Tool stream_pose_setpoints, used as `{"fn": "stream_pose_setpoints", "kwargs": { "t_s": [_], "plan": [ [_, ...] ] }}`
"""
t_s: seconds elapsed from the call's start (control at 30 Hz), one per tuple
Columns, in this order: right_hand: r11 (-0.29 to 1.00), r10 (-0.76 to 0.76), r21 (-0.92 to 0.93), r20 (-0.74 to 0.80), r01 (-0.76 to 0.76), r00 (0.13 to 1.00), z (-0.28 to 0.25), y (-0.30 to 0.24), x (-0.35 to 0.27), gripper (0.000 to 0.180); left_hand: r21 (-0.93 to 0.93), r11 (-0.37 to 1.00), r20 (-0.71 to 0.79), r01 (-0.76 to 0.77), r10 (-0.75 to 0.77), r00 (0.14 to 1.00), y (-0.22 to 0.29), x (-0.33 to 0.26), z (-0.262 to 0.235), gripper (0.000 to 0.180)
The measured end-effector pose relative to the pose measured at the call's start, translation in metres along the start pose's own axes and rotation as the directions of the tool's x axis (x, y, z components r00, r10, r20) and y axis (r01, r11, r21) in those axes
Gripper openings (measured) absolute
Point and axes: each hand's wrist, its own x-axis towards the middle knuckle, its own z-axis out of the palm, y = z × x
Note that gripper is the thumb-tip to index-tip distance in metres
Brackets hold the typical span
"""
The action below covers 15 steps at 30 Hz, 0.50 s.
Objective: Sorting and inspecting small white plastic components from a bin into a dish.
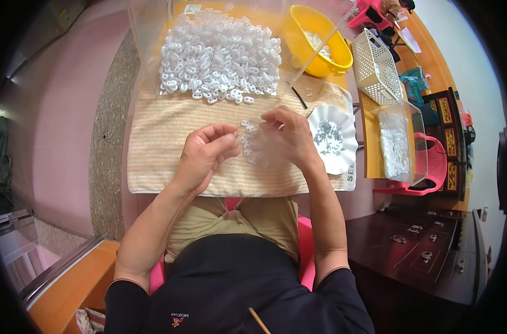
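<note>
Head view: saw left hand [205, 153] nearly pinched, right hand [295, 139] loosely curled; could not tell of any hold. Noted loose white pieces [252, 143] between, mid-frame; white heap [220, 58], upper centre.

Loose bunch of small white pieces [248, 151], rounded with two holes each, just scattered on the striped towel [164, 139], plus a big messy heap of similar ones [220, 55] farther out.

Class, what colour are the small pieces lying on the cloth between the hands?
The small pieces are white, best seen in the head view.
</note>
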Motion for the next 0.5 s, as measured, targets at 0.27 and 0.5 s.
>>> {"fn": "stream_pose_setpoints", "kwargs": {
  "t_s": [0.27,0.5],
  "plan": [
    [0.968,0.034,-0.251,0.210,0.020,0.977,-0.011,-0.008,-0.015,0.015,0.122,0.989,0.026,-0.079,0.076,0.997,-0.004,-0.001,0.001,0.016],
    [0.961,0.059,-0.274,0.297,0.026,0.953,-0.011,-0.008,-0.016,0.014,0.153,0.986,-0.035,-0.063,0.069,0.997,-0.003,-0.001,0.004,0.014]
  ]
}}
